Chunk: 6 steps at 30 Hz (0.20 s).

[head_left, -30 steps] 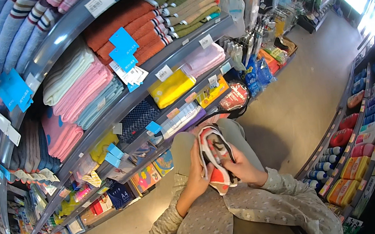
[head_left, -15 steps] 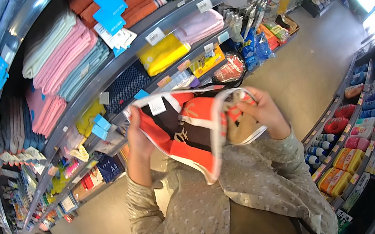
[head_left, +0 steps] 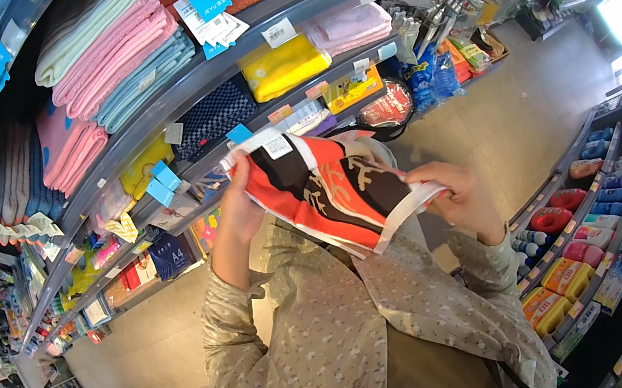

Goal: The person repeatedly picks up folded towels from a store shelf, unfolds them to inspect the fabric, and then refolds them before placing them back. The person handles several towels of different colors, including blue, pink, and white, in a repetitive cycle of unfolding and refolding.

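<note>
Stretched between my hands is a towel (head_left: pixel 340 193) in orange-red, black and white, with pale curling figures and a white label at its upper left corner. My left hand (head_left: pixel 239 199) grips its left edge, thumb on top near the label. At the right side, my right hand (head_left: pixel 456 198) pinches the white border; it is slightly blurred. The towel slants down to the right in front of my patterned jacket, and part of its pale underside shows behind the far right edge.
Ahead, a shelf (head_left: pixel 186 108) holds folded pink, white and blue towels (head_left: pixel 119 57), a yellow towel (head_left: pixel 286 67) and a dark checked one (head_left: pixel 212 120). Packaged goods (head_left: pixel 431 75) stand farther right. Another shelf with bottles and yellow packs (head_left: pixel 568 278) lines the right side, across the floor (head_left: pixel 510 103).
The towel's right part, folded over before, is now opened out, showing more of its pattern. My right hand has moved slightly down and right along with its border.
</note>
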### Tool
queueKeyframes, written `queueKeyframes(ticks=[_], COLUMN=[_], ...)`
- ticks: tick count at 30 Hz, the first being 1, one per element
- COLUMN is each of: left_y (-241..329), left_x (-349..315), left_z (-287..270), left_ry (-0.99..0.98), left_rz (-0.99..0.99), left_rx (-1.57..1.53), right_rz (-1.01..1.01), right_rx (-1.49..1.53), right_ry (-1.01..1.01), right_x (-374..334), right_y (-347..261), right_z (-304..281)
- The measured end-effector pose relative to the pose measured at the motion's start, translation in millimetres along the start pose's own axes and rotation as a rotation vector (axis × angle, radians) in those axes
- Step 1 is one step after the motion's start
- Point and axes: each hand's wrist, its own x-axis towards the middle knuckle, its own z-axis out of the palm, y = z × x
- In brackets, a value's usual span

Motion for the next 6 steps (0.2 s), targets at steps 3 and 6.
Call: queueKeyframes(ticks=[3,6], left_y=[-22,-47], left_x=[2,16], left_z=[-3,-2], left_ry=[-0.15,-0.145], left_rz=[-0.016,0.189], left_rx=[0.061,0.376], right_rz=[-0.084,-0.123], right_rx=[-0.195,-0.337], right_ry=[-0.141,-0.234], right_x=[-6,-2], right_y=[7,15], right_z=[13,17])
